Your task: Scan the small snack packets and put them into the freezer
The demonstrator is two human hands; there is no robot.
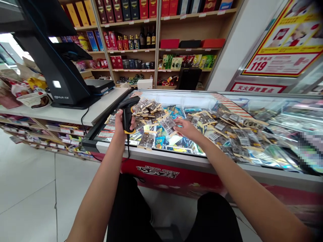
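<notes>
My left hand [120,122] is wrapped round the grip of a black and yellow barcode scanner [128,116], held above the left end of the glass-topped chest freezer [161,153]. From the scanner's grip hangs a black cable. The fingers of my right hand [185,128] are closed on the edge of a clear snack packet [167,124] with dark contents and a pale printed label. Similar packets lie heaped at the back left [147,107] and in a wider spread on the right [230,129]. One more packet [146,139] rests near the front edge.
To the left, a black checkout terminal [63,67] stands on a white counter [101,109] with a bowl [35,99]. Colourful packages show through the freezer glass. Behind rise shelves with boxes and bottles [148,37]. A red and yellow sign [285,43] hangs at right.
</notes>
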